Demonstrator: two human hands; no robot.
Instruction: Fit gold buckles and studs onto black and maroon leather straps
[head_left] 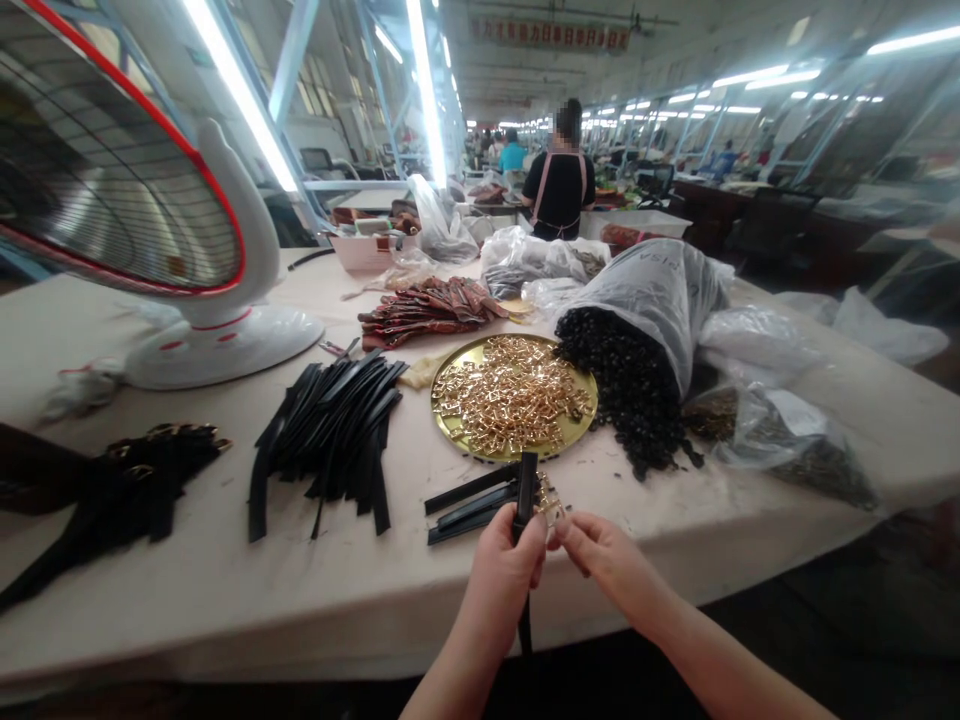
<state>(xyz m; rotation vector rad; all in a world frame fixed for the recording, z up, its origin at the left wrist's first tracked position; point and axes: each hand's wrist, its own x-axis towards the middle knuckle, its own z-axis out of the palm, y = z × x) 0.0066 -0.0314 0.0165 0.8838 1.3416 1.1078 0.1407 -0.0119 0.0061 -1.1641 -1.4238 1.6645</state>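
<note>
My left hand (517, 548) is closed around a black strap (527, 485), which stands up above the thumb and hangs down below the fist. Close against it, my right hand (592, 548) pinches with thumb and forefinger; what lies between those fingertips is too small to make out. Small gold metal pieces (551, 493) show just above the fingertips. Several black strips (471, 507) lie on the table behind my left hand. Beyond the hands, a round gold tray (450, 440) holds a heap of small gold buckles (514, 395).
A pile of black strips (330, 430) lies left of the tray, with finished-looking black straps (161, 465) farther left. A white fan (225, 345) stands at back left. Black pieces (622, 390) spill from a plastic bag (660, 290) at right. A person (559, 185) stands beyond.
</note>
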